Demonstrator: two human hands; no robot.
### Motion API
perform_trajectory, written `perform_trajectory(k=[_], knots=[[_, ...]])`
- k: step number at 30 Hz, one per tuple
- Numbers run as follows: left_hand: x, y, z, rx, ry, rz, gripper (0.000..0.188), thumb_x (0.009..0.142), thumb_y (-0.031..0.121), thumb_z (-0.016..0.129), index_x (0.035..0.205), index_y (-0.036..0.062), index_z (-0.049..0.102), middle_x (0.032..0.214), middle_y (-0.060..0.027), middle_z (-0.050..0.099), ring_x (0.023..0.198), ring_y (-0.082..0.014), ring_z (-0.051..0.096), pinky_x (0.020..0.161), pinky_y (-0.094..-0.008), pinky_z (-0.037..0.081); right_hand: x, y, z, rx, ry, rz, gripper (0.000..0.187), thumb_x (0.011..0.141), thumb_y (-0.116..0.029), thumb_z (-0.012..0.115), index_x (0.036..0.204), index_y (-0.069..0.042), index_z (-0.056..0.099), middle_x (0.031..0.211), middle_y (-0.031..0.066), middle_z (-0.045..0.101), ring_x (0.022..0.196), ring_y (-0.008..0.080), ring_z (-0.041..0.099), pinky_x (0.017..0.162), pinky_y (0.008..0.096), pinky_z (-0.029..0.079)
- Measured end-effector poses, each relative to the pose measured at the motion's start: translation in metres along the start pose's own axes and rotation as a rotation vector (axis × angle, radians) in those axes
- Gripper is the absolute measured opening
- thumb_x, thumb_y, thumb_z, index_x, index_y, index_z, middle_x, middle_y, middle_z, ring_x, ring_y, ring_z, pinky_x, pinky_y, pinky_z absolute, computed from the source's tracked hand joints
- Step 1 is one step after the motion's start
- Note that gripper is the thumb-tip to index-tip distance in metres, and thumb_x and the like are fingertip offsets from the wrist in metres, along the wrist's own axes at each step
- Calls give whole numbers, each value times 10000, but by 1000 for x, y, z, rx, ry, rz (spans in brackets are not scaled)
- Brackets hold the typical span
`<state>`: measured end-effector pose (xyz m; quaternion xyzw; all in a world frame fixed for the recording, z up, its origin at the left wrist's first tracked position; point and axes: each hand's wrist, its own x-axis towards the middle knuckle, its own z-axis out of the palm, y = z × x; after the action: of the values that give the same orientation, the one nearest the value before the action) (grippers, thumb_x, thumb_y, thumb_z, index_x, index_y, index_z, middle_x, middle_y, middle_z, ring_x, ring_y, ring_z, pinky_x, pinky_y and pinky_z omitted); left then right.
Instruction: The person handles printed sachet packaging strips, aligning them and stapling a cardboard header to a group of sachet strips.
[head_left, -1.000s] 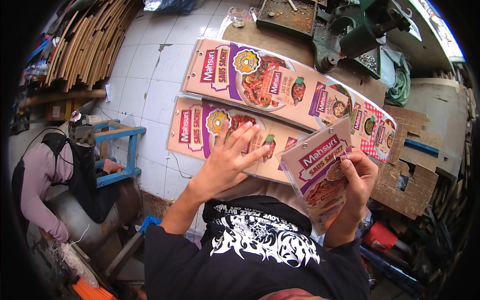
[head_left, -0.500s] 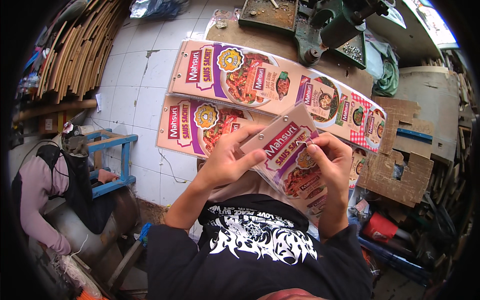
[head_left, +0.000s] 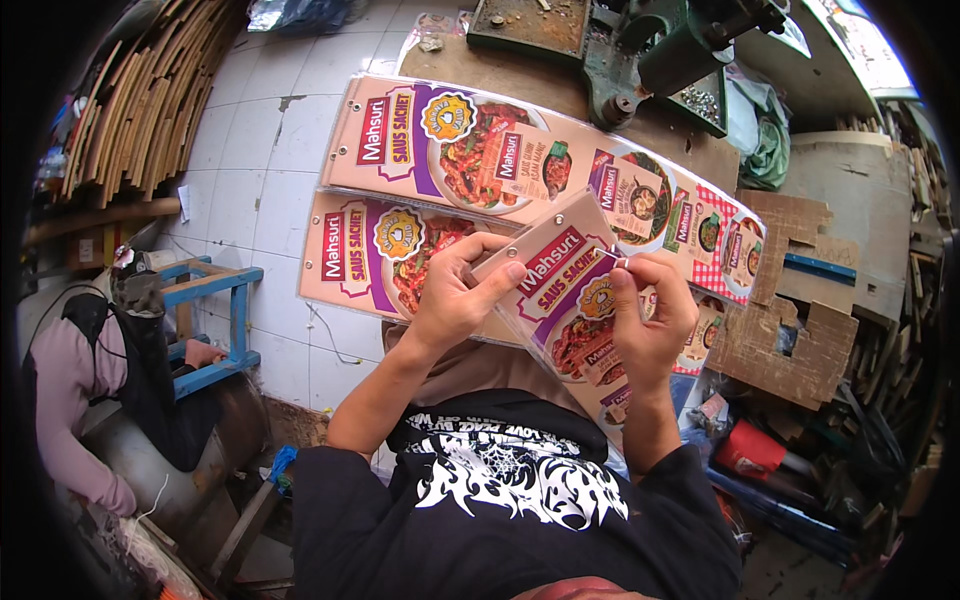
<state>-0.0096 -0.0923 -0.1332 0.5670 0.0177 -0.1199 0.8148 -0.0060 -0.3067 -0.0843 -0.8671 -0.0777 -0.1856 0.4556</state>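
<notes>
At far left, a tall stack of brown cardboard sheets (head_left: 145,110) leaned over a white tiled floor (head_left: 265,250), with a blue wooden stool frame (head_left: 238,318) nearer the wearer.

Next came a tan wooden work surface (head_left: 480,66). Two long, peach-and-purple, glossy printed strips showing food dishes lay side by side, their left ends reaching past the surface's left edge: a far strip (head_left: 560,185) and a near strip (head_left: 385,255), partly covered.

In front of the chest, over the surface's near edge, the left hand (head_left: 455,300) pinched the upper left edge of a third peach-and-purple glossy printed strip (head_left: 575,300), held tilted off the surface. To its right, the right hand (head_left: 650,310) closed thumb and forefinger on a thin silver metal piece (head_left: 613,256), just beside that strip's top end.

The held strip seemed partway done: two round metal eyelets (head_left: 560,218) were already set in its top end, but the metal piece did not appear seated in either; it was too small to be certain. The lying strips had eyelets too, with no such piece visible in them.

A dark green metal press (head_left: 683,72) stood by the surface's far edge; a brown cut-out cardboard piece (head_left: 825,340) lay farthest right.
</notes>
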Motion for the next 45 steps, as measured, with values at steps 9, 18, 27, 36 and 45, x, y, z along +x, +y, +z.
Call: perform_trajectory(k=[9, 18, 27, 36, 45], knots=[[-2, 5, -6, -8, -71, 27, 345, 934, 96, 675, 1216, -90, 606, 1035, -114, 703, 879, -105, 668, 769, -239, 549, -2, -6, 20, 5, -13, 22, 132, 799, -18, 775, 893, -5, 684, 816, 102, 684, 672, 191, 627, 592, 290, 477], [-4, 3, -1, 11, -16, 14, 313, 949, 69, 641, 1219, -86, 607, 1030, -110, 704, 885, -104, 668, 769, -238, 548, 4, -12, 37, -47, -104, -277, 160, 747, -21, 795, 870, -39, 695, 806, 87, 678, 661, 235, 603, 589, 333, 446], [-2, 1, 2, -6, 5, 66, 312, 948, 76, 645, 1209, -90, 602, 1035, -119, 702, 897, -113, 670, 761, -242, 562, 9, -13, 43, -39, -118, -341, 172, 741, -9, 792, 885, -30, 700, 811, 85, 671, 657, 232, 602, 582, 336, 456], [-2, 0, 2, -32, 19, 30, 272, 943, 70, 647, 1180, -63, 626, 1038, -100, 701, 899, -107, 667, 794, -242, 548, 11, -11, 44, -39, -123, -369, 185, 735, 2, 791, 890, -26, 693, 818, 88, 669, 666, 235, 614, 583, 335, 462], [0, 0, 2, 6, 9, 52, 268, 950, 78, 637, 1178, -64, 624, 1031, -93, 703, 906, -96, 658, 788, -235, 541, 14, -6, 43, -86, -137, -417, 177, 738, 8, 777, 884, -28, 682, 816, 94, 660, 675, 249, 629, 597, 345, 494]])
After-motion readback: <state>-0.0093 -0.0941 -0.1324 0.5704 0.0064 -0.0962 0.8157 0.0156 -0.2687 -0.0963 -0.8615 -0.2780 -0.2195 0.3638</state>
